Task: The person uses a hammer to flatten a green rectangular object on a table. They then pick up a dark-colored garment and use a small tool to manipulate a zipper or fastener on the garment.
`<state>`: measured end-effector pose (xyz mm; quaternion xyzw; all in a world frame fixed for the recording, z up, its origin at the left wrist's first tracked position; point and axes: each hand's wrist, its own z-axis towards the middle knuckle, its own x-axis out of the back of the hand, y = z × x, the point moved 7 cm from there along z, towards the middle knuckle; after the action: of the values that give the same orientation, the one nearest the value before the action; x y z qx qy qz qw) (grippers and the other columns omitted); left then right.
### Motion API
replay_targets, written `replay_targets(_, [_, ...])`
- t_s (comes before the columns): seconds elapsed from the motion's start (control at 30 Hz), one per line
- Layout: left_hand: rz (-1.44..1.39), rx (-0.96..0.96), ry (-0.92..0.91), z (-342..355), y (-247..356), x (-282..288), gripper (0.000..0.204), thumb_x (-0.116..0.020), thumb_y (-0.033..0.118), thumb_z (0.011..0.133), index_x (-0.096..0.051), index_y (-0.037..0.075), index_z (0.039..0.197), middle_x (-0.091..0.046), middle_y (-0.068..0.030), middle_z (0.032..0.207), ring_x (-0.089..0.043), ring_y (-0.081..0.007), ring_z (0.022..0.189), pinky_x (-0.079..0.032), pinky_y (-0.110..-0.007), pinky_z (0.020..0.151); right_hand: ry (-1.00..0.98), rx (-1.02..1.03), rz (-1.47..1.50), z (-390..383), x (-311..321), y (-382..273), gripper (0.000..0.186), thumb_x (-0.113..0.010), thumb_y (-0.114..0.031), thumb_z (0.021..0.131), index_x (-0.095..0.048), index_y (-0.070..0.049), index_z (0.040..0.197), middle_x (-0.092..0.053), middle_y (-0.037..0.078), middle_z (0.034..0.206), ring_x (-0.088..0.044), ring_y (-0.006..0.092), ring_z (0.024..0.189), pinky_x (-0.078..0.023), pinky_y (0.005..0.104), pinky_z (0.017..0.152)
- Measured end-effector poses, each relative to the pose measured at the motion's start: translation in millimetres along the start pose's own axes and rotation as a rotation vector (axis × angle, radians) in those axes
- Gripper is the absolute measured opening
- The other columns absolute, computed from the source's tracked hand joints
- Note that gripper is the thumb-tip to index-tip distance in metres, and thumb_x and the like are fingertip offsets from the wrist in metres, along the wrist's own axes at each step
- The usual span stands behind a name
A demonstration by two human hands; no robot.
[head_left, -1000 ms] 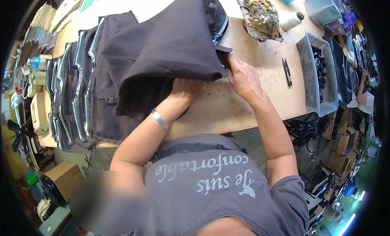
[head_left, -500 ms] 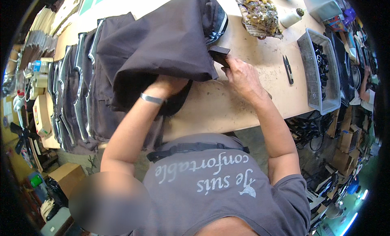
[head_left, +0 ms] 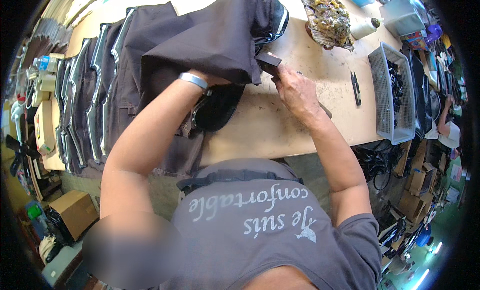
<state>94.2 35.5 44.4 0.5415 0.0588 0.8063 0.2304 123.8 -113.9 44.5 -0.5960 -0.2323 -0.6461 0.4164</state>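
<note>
left hand (head_left: 212, 87) buried under fold of dark fabric piece (head_left: 210, 40), only wrist with silver bracelet (head_left: 194, 80) showing; grip cannot be told. right hand (head_left: 295, 87) closed, pinching small dark flap (head_left: 268, 60) at fabric edge. fabric lies mid tabletop (head_left: 280, 125), draped over row of similar dark pieces (head_left: 95, 105). thread snips (head_left: 356, 87) and wire basket (head_left: 387, 90) lie to right. likely step: positioning flap on piece. next move calls for steady hold, fabric kept flat.
</note>
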Motion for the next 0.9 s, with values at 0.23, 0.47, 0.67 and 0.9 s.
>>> replay_targets(0.23, [-0.090,-0.036,0.074,9,0,16,0.041,-0.061,0.027,0.077,-0.052,0.006,0.111,-0.052,-0.0140,0.113,-0.047,-0.0285,0.106,-0.034,-0.038,0.095,0.065,0.086,-0.026,9,17,-11,0.045,-0.053,-0.015,0.081,-0.041,-0.012,0.124,-0.056,0.010,0.075,-0.061,0.0272,0.066,-0.050,0.0374,0.054])
replay_targets(0.47, [-0.160,0.018,-0.023,0,-1,1,0.039,-0.060,0.026,0.078,-0.052,0.005,0.110,-0.052,-0.0146,0.111,-0.048,-0.0285,0.105,-0.034,-0.037,0.095,0.090,0.081,-0.005,4,21,-9,0.043,-0.052,-0.015,0.082,-0.043,-0.014,0.124,-0.056,0.008,0.072,-0.060,0.0261,0.060,-0.050,0.0371,0.052])
replay_targets(0.67, [-0.194,0.043,-0.071,-5,-3,-3,0.037,-0.058,0.026,0.079,-0.052,0.004,0.108,-0.053,-0.0151,0.110,-0.048,-0.0285,0.104,-0.034,-0.037,0.095,-0.062,0.024,0.067,-6,13,-8,0.037,-0.057,-0.013,0.079,-0.049,-0.011,0.115,-0.059,0.012,0.082,-0.060,0.0296,0.069,-0.048,0.0394,0.056])
replay_targets(0.9, [-0.196,0.023,0.003,2,10,1,0.035,-0.057,0.026,0.080,-0.053,0.002,0.107,-0.053,-0.0157,0.108,-0.048,-0.0285,0.103,-0.034,-0.036,0.094,-0.015,0.107,0.051,-14,13,-19,0.040,-0.058,-0.013,0.078,-0.049,-0.013,0.118,-0.056,0.011,0.076,-0.058,0.0307,0.064,-0.047,0.0382,0.054])
